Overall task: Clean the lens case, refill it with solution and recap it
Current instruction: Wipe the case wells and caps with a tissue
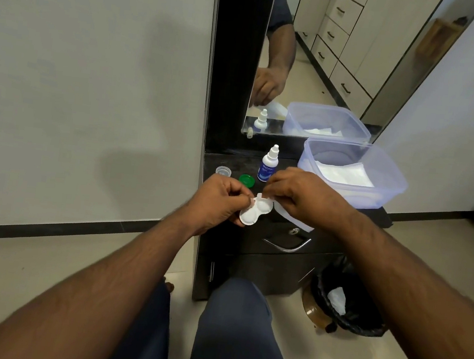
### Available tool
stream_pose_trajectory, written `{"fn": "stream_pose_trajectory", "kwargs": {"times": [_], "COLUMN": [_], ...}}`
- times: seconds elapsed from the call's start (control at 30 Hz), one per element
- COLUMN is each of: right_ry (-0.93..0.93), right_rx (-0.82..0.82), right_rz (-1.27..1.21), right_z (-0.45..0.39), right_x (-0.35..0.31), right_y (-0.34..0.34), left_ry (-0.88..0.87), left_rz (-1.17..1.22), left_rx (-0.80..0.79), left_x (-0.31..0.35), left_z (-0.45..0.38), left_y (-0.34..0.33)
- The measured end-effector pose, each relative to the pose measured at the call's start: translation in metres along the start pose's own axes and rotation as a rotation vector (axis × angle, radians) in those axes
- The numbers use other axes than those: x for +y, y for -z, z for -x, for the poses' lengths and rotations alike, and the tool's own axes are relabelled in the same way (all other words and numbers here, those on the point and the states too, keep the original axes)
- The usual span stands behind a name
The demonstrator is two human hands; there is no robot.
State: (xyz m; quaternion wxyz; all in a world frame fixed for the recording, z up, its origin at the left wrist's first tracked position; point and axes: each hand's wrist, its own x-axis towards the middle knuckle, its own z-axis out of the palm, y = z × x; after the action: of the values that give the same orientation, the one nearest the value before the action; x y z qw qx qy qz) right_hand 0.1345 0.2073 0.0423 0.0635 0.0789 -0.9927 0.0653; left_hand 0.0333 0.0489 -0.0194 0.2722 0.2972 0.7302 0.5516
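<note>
Nearest the camera, two bare forearms reach forward over a pair of dark blue trouser legs (pixel 230 335). The left hand (pixel 216 203) has its fingers curled, pinching the left edge of the white two-well plastic lens case (pixel 255 212), which it holds in the air just in front of the black worktop (pixel 231 164), both wells uncapped and facing up. The right hand (pixel 295 198) pinches a white tissue (pixel 290 218) and presses a corner of it to the far well of the case; the rest of the tissue hangs below that hand.

On the floor to the right, beside the black drawer cabinet with its curved metal handle (pixel 286 245), stands a bin lined with a black bag (pixel 348 304) with a crumpled white tissue inside.

On the worktop beyond the hands lie a round green screw cap (pixel 246 180) and, left of it, a clear round cap (pixel 223 171), the two apart. Just behind the right hand stands a small white dropper bottle with a blue label (pixel 268 165), upright. To its right sits a translucent bluish plastic tub (pixel 389 182) holding folded white tissues.

Behind everything a black-framed mirror (pixel 347 59) leans against the wall, reflecting the bottle, the tub and a hand.
</note>
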Motion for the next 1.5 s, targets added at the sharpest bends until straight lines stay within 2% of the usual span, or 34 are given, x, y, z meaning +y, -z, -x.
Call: {"fn": "stream_pose_trajectory", "kwargs": {"times": [0.13,0.4,0.6,0.83,0.97,1.1,1.27,1.4,1.5], "right_ry": [0.014,-0.114,-0.185,-0.121,-0.199,-0.121,-0.202,-0.148,-0.198], "right_rx": [0.018,0.152,0.248,0.214,0.206,0.217,0.354,0.368,0.42], "right_rz": [-0.005,-0.064,-0.092,-0.071,-0.117,-0.054,-0.101,-0.104,-0.152], "right_z": [-0.009,0.007,0.006,-0.003,-0.01,-0.011,0.0,0.004,0.006], "right_x": [-0.004,0.002,-0.001,-0.004,-0.002,-0.006,-0.003,-0.006,-0.002], "right_y": [-0.006,-0.021,-0.037,-0.031,-0.026,-0.03,-0.042,-0.047,-0.051], "left_ry": [0.008,0.054,0.077,0.072,0.065,0.075,0.093,0.102,0.107], "left_rz": [0.025,0.144,0.184,0.171,0.182,0.221,0.266,0.237,0.293], "left_rx": [0.003,0.103,0.102,0.121,0.109,0.13,0.141,0.138,0.152], "left_x": [0.002,0.003,0.004,0.003,0.001,0.002,0.004,0.003,0.004], "left_z": [0.001,-0.003,-0.003,-0.002,-0.003,-0.002,-0.002,-0.003,-0.003], "left_y": [0.0,-0.003,-0.005,-0.005,-0.004,-0.003,-0.005,-0.004,-0.004]}}
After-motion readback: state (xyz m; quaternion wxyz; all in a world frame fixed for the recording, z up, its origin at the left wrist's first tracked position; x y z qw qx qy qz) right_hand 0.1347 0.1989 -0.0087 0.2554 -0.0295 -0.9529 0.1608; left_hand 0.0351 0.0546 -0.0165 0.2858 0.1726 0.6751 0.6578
